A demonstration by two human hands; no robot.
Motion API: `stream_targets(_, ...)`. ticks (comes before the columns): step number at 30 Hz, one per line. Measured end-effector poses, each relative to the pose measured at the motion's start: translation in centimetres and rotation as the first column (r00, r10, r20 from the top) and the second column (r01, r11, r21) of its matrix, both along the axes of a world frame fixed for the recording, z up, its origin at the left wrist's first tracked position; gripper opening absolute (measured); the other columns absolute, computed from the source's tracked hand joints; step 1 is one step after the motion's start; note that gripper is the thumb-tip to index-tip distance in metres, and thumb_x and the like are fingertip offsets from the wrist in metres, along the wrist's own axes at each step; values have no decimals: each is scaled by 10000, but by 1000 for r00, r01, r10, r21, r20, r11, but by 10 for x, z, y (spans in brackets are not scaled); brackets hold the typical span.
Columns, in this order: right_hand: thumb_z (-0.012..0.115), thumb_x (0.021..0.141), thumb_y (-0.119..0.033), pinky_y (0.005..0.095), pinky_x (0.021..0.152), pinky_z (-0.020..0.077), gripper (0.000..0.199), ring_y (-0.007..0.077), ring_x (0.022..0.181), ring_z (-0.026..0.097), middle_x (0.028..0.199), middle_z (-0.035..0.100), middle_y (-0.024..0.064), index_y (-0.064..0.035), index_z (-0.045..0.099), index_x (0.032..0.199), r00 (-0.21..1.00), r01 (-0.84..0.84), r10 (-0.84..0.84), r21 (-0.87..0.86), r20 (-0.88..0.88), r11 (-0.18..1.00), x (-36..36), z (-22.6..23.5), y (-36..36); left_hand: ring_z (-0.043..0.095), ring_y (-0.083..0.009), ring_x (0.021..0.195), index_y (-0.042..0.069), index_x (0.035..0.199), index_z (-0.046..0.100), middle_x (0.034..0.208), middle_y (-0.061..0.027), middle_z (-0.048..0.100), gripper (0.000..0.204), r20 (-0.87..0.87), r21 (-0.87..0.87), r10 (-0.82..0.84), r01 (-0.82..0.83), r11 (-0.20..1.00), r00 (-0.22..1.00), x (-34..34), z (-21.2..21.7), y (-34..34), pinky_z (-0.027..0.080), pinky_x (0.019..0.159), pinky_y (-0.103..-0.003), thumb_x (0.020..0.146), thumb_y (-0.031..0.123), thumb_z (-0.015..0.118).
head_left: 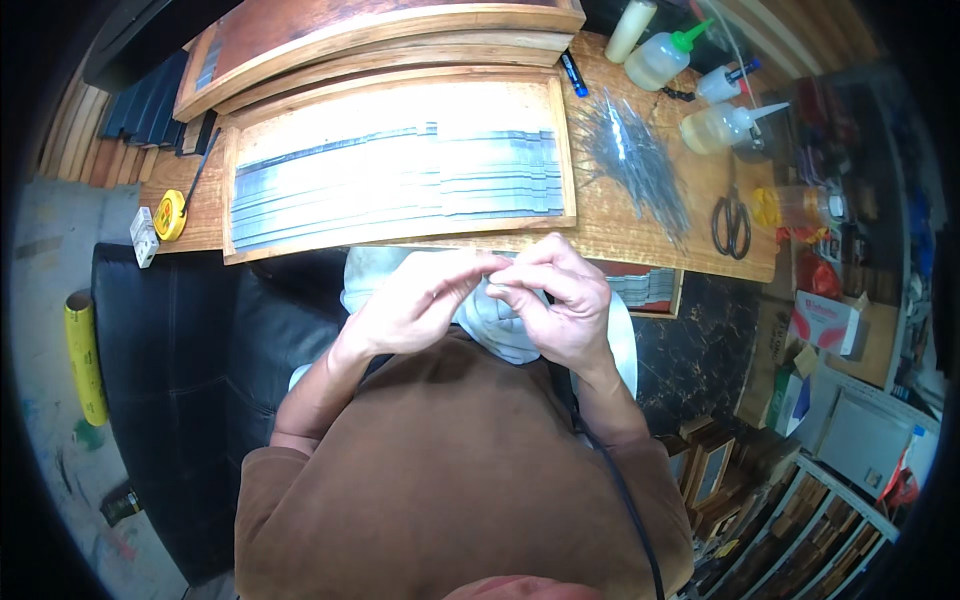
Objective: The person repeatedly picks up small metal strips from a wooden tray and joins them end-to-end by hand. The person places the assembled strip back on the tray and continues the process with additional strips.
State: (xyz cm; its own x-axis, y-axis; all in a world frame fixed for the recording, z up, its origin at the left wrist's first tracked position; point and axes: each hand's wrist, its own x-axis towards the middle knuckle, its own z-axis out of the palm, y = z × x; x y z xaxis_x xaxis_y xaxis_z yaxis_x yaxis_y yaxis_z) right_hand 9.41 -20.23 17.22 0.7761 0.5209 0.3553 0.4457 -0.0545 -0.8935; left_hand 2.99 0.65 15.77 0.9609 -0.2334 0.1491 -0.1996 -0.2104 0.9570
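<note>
My left hand and my right hand meet over my lap, just in front of the table's near edge. Both have their fingers curled in a pinch, and the fingertips touch or nearly touch. Anything between them is too small or too hidden to make out. Beyond the hands lies a shallow wooden tray holding rows of thin grey strips, partly washed out by glare. A loose heap of thin dark strips rests on the table to the tray's right.
Black scissors, squeeze bottles and a blue marker are on the table's right side. At its left end sit a yellow tape measure and a small white box. Stacked wooden trays stand behind. A black seat is at left.
</note>
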Motion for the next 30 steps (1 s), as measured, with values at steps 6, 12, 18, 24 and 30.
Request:
stream_targets(6,867,824,22,277,708,527,196,164,842,662,897,688,43,-40,835,1007,981,-62,54,37,186,997,24,1,39,770,-239,825,36,1140,789,949,-136,790,288,306,-22,361,-373,928,881,9,-13,-1,584,747,-302,890,-86,718)
stream_targets(12,855,845,31,276,699,522,192,141,821,656,906,671,40,-37,842,1023,992,-72,65,57,105,996,28,-14,41,725,-212,710,58,1126,804,846,-104,760,271,301,22,361,-385,923,883,14,-19,2,555,668,-298,898,-67,727)
stream_targets(18,847,821,24,304,705,514,222,176,814,635,869,670,51,-75,849,1021,996,-46,39,81,80,996,24,-6,42,675,-211,658,73,1136,805,792,-99,718,273,307,97,341,-386,917,888,14,-16,4,528,631,-307,895,-40,743)
stream_targets(24,836,842,65,272,669,514,182,137,776,652,893,669,50,-21,835,1002,997,-58,53,86,51,995,28,-13,40,671,-209,668,65,1186,794,805,-103,718,313,230,12,336,-348,938,913,15,-23,1,534,659,-302,894,-40,747)
stream_targets(30,836,836,36,289,631,472,141,136,712,613,812,625,48,-12,814,967,995,-31,36,58,-88,998,2,-3,32,659,-108,697,10,1118,779,805,-120,730,161,-17,-40,217,-217,975,976,-11,-5,-1,524,655,-289,960,1,745)
